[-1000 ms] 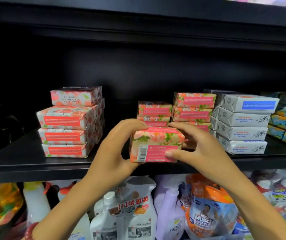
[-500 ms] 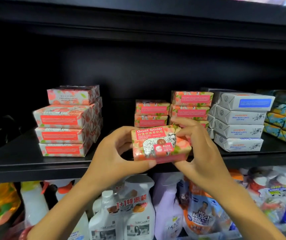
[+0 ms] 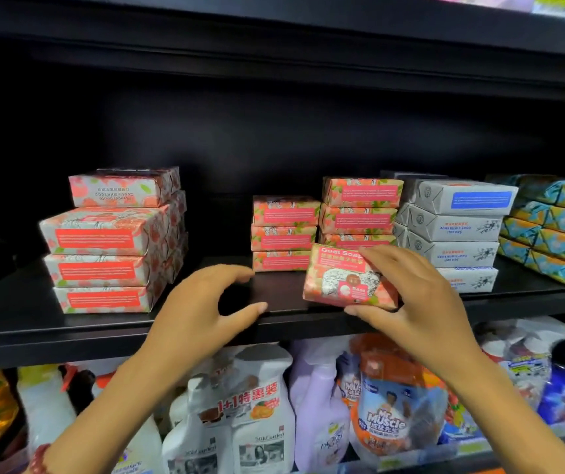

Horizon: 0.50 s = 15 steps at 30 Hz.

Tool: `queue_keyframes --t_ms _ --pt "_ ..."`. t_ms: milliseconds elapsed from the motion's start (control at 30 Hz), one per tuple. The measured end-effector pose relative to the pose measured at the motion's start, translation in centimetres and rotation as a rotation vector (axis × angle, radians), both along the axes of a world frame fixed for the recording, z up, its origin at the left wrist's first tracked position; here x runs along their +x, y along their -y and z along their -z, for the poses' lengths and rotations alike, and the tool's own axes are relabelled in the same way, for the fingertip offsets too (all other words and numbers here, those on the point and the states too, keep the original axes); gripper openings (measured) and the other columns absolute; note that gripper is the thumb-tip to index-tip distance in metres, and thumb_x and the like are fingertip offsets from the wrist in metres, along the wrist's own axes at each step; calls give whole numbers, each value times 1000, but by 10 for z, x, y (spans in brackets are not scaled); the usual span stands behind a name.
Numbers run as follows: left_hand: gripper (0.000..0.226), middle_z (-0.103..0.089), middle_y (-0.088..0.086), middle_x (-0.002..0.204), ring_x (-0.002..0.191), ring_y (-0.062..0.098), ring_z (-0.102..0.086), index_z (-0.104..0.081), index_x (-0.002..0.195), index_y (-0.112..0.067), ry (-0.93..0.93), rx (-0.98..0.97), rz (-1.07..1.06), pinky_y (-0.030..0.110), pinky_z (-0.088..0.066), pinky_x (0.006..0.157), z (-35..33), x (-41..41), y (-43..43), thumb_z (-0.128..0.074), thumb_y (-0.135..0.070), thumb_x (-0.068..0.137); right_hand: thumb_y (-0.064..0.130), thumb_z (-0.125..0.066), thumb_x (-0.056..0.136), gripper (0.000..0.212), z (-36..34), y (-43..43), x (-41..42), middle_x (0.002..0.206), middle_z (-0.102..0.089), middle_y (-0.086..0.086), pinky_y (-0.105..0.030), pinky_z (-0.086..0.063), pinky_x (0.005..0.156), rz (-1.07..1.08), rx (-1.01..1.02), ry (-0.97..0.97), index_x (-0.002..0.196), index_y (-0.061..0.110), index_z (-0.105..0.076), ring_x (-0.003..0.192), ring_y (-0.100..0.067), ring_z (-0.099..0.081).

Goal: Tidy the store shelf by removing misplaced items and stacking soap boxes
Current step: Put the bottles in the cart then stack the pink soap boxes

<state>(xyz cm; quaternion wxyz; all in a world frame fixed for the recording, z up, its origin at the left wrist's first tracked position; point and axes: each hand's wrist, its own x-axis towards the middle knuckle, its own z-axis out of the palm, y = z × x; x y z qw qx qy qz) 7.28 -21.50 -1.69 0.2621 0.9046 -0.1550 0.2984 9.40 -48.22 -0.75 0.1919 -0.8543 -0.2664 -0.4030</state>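
Note:
My right hand (image 3: 411,302) grips a pink Goat Soap box (image 3: 339,278), its sheep-printed face toward me, at the front of the black shelf (image 3: 103,330). The box sits in front of the right pink stack (image 3: 359,210). My left hand (image 3: 202,309) hovers open just left of it, fingers curled, holding nothing. A shorter pink stack (image 3: 284,234) of three boxes stands behind the gap between my hands. A bigger pile of pink soap boxes (image 3: 110,244) stands further left on the shelf.
Grey-white soap boxes (image 3: 455,227) are stacked right of the pink stacks, and blue-orange patterned boxes (image 3: 554,230) lie at the far right. The shelf below holds spray bottles (image 3: 240,422) and a refill pouch (image 3: 390,412). Another shelf board (image 3: 274,29) runs overhead.
My left hand has let go of the pink box and pulled away to the left. My right hand has carried the box rightward, up to the front of the right pink stack.

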Motion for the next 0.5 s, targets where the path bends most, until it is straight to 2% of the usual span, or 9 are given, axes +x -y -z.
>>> queue_keyframes --t_ms 100,167,200,267,333,433,500 --pt "66 -65 -17 108 103 4 -58 -66 113 -29 -41 110 -37 24 -48 85 5 3 1 -34 -68 71 46 -80 65 72 4 18 4 122 -53 11 -26 -37 89 0 30 -139 128 21 -56 115 -9 -46" --pt "63 -65 -19 105 101 3 -58 -67 109 -31 -32 132 -41 21 -45 80 6 4 4 -30 -67 72 42 -79 67 71 5 23 6 123 -43 21 -13 -28 94 -31 38 -218 131 27 -52 117 -1 -40" --pt "63 -65 -19 104 101 2 -57 -68 107 -31 -29 135 -42 20 -43 79 6 5 5 -30 -67 73 44 -76 68 70 6 26 7 123 -41 24 -6 -23 93 -44 38 -248 131 29 -50 117 2 -37" --pt "61 -65 -20 103 99 2 -57 -68 105 -32 -28 141 -46 20 -43 78 5 6 5 -29 -66 73 57 -69 69 70 6 30 10 124 -42 23 -3 -21 92 -64 12 -289 131 29 -51 117 3 -37" --pt "58 -66 -20 99 96 3 -58 -70 102 -31 -20 147 -44 21 -44 76 6 6 5 -31 -64 75 64 -64 72 66 6 33 14 123 -49 18 -9 -26 93 -68 -36 -269 126 26 -57 116 -3 -42" --pt "52 -66 -20 94 91 3 -58 -70 97 -31 -2 152 -50 22 -46 72 7 6 6 -33 -61 76 57 -55 76 57 7 34 17 118 -59 7 -23 -35 90 -42 -70 -192 117 19 -65 111 -9 -47" --pt "50 -66 -21 92 90 2 -57 -70 95 -32 -6 148 -57 21 -46 72 7 6 6 -33 -60 76 54 -50 78 55 9 32 17 114 -62 4 -26 -39 87 -34 -77 -152 113 16 -67 107 -10 -50"
